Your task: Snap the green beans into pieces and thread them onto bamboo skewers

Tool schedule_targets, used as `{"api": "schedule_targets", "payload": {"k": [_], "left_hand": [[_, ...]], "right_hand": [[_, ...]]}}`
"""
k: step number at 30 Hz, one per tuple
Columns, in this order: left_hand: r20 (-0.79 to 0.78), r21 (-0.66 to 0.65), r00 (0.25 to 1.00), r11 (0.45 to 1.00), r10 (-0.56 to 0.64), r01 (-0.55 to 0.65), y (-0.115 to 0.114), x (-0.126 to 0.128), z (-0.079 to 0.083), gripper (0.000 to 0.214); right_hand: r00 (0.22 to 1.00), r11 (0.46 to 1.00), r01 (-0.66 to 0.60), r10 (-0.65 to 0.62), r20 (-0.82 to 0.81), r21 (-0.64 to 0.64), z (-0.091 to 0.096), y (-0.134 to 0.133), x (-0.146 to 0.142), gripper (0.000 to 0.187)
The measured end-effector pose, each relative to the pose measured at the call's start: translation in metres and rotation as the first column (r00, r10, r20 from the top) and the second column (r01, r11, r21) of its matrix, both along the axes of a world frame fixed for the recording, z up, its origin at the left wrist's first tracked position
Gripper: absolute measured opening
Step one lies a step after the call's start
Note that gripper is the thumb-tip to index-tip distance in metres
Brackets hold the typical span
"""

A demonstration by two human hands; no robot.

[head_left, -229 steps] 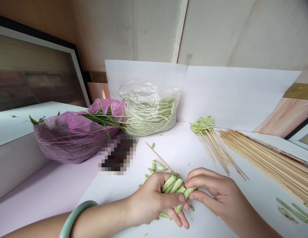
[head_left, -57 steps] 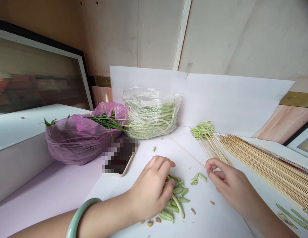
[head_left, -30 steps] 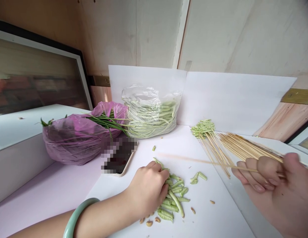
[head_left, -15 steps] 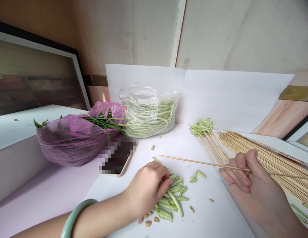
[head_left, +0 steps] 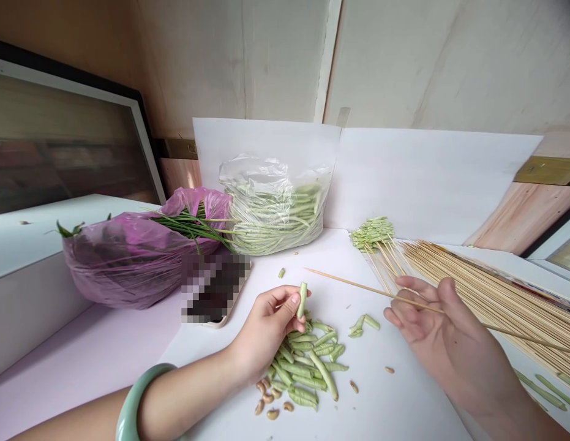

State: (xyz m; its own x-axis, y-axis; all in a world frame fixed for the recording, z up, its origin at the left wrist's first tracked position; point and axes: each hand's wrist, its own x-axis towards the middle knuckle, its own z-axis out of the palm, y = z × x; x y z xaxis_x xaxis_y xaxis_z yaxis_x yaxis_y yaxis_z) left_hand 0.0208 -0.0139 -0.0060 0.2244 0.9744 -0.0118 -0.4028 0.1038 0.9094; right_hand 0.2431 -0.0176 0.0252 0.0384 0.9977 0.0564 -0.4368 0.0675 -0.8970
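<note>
Left hand [head_left: 272,312] now raises one bean piece [head_left: 302,300] by the bean pile [head_left: 307,369].
Half a second ago it was down in the pile; thumb and fingers now pinch that piece, nearly upright. The right hand [head_left: 438,334], fingers looser than before, holds one stick [head_left: 353,283]. Beyond: one phone [head_left: 217,295], two bags [head_left: 133,263].
</note>
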Motion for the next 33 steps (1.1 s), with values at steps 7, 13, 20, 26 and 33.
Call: {"api": "schedule_targets", "payload": {"k": [7,13,20,26,33], "left_hand": [[0.118,-0.015,0.993,1.000,-0.003,0.005,-0.002,0.000,0.006,0.022],[0.155,-0.009,0.986,0.998,-0.064,0.066,0.001,0.000,0.001,0.021],[0.153,0.015,0.985,0.996,-0.085,0.084,0.002,-0.001,0.000,0.021],[0.099,0.045,0.992,0.996,-0.083,0.079,0.004,-0.003,-0.002,0.022],[-0.139,0.213,0.990,0.976,-0.004,0.034,0.005,-0.007,0.002,0.021]], "right_hand": [[0.954,0.993,-0.054,0.020,0.299,0.105,-0.009,-0.003,-0.004,0.023],[0.938,0.989,-0.041,-0.012,0.347,0.145,-0.017,-0.005,-0.004,0.027],[0.952,0.988,0.046,-0.088,0.293,0.149,-0.009,-0.010,-0.011,0.035],[0.928,0.995,0.036,-0.068,0.367,0.095,-0.003,-0.011,-0.012,0.035],[0.891,0.974,0.059,-0.151,0.427,0.220,0.001,-0.013,-0.010,0.034]]}}
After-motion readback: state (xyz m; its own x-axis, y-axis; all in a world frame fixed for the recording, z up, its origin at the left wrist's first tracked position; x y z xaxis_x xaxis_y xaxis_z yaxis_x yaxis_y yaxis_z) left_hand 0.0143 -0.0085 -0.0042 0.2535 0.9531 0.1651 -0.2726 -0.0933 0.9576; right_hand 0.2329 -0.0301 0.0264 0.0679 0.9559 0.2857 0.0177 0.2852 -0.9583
